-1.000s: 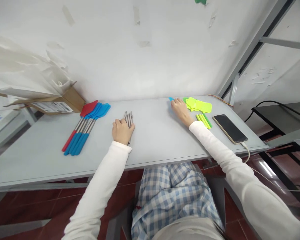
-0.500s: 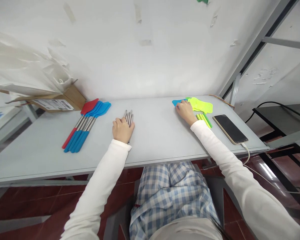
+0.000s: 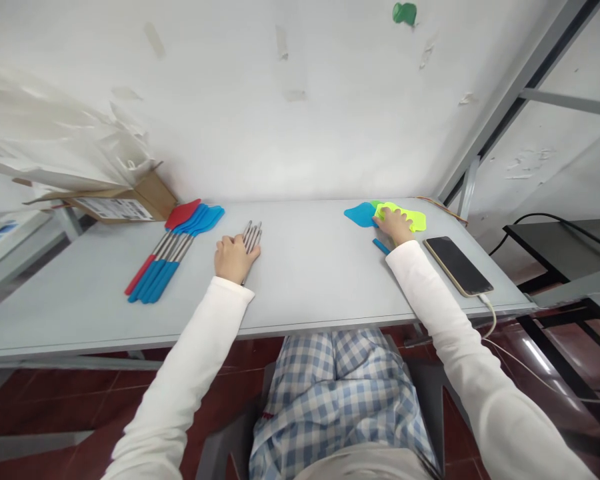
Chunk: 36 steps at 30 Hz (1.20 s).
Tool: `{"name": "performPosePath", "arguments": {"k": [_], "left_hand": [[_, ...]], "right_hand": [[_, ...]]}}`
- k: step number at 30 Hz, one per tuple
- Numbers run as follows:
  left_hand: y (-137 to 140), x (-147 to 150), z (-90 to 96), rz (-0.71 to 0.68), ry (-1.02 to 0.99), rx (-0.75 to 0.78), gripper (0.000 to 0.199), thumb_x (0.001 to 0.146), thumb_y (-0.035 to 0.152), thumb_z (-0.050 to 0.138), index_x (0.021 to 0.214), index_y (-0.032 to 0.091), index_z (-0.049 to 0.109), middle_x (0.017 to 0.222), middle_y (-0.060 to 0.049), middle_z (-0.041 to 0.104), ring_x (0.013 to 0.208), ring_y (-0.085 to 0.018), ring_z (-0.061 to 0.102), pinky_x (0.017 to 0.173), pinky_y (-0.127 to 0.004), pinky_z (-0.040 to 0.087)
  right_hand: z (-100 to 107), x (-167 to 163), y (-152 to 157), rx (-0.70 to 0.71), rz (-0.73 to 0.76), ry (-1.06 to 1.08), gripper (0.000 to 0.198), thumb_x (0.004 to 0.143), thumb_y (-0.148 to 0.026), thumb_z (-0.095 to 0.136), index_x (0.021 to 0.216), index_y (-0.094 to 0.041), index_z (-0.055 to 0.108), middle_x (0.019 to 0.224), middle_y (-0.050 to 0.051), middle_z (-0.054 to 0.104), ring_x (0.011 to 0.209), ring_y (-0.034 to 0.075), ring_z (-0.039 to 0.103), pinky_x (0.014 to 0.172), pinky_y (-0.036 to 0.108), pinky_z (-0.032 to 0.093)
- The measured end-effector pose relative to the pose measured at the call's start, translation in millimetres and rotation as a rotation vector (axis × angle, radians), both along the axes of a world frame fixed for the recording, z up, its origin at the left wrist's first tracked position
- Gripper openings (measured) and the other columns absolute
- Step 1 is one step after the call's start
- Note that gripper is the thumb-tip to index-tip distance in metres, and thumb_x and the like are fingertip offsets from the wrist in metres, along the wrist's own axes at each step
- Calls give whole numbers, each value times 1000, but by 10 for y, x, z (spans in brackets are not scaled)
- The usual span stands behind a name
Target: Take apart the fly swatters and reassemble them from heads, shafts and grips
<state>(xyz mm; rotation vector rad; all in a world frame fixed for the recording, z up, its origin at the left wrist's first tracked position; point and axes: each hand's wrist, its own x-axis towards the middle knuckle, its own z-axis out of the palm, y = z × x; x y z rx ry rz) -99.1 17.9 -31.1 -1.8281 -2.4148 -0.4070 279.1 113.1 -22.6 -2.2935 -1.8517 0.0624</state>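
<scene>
My left hand (image 3: 234, 259) lies over metal rods (image 3: 253, 235); my right hand (image 3: 396, 227), well apart, touches yellow pieces (image 3: 418, 220). Grips: cannot tell.

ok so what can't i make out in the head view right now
All in the head view:
Metal rods: their middle stretch is hidden under the left hand, so their exact count is unclear.
Yellow-green pieces: partly covered by the right hand; gripped or just touched, I can't tell.
Blue strip: one end is hidden by the right sleeve.
Label: print too small to read.
White cable: cut off by the right edge.
</scene>
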Motion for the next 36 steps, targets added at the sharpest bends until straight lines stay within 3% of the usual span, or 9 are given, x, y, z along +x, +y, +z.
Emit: {"name": "performPosePath", "arguments": {"k": [7, 13, 19, 21, 24, 27, 31, 34, 36], "left_hand": [[92, -226, 28, -23, 52, -21, 60, 85, 42, 46, 131, 5, 55, 124, -26, 55, 118, -38, 49, 98, -46, 42], [196, -440, -8, -29, 63, -43, 62, 84, 43, 46, 130, 4, 55, 127, -28, 54, 122, -39, 48, 99, -48, 41], [6, -767, 63, -57, 31, 98, 59, 95, 44, 31, 135, 5, 49, 132, -25, 52, 123, -34, 50, 105, -44, 38], [-86, -942, 107, 38, 97, 100, 53, 95, 35, 30, 130, 2, 52, 132, -26, 51, 123, -35, 50, 104, -45, 39], [-165, -1194, 121, 172, 165, -36, 46, 90, 27, 39, 123, -2, 53, 129, -29, 53, 120, -37, 51, 102, -46, 41], [-161, -1353, 105, 153, 143, -129, 42, 87, 27, 44, 119, 1, 54, 125, -27, 58, 115, -35, 54, 100, -45, 42], [-103, -1410, 166, 154, 8, -165, 30, 83, 34, 53, 100, 10, 57, 110, -20, 65, 104, -31, 59, 95, -42, 46], [-80, -1376, 245, 151, -64, -166, 22, 81, 33, 55, 92, 14, 53, 100, -15, 66, 98, -29, 60, 92, -41, 48], [-86, -1338, 270, 134, -62, -136, 19, 82, 32, 53, 92, 16, 50, 97, -14, 66, 97, -29, 61, 92, -42, 49]], "right_hand": [[21, 100, 41, -2, -59, -25, 54, 96, -45, 38, 139, -13, 50, 135, 25, 52, 123, 40, 48, 99, 51, 34], [-45, 87, 38, 36, -57, -62, 53, 97, -42, 36, 137, -10, 51, 135, 27, 52, 124, 42, 47, 99, 54, 33], [-7, 97, 41, 238, -47, -102, 53, 99, -38, 30, 132, -2, 50, 131, 29, 52, 121, 41, 48, 99, 53, 33], [48, 101, 41, 286, -67, -86, 49, 99, -34, 29, 130, -2, 50, 126, 29, 53, 117, 38, 51, 97, 50, 35], [113, 93, 34, 341, -63, -81, 44, 98, -28, 28, 128, -5, 50, 125, 27, 52, 116, 35, 51, 95, 48, 36], [134, 71, 27, 405, -22, -52, 42, 96, -25, 29, 127, -7, 50, 124, 26, 52, 116, 35, 50, 96, 48, 35], [169, 31, 12, 474, 10, -46, 43, 95, -22, 28, 131, -7, 47, 124, 25, 53, 117, 35, 49, 97, 47, 35], [249, -16, -44, 446, 80, -58, 42, 96, -21, 27, 128, -7, 51, 123, 24, 57, 117, 33, 51, 95, 43, 37], [318, -58, -117, 320, 197, -54, 40, 98, -24, 29, 123, -10, 56, 118, 21, 62, 111, 31, 56, 91, 39, 40]]}}
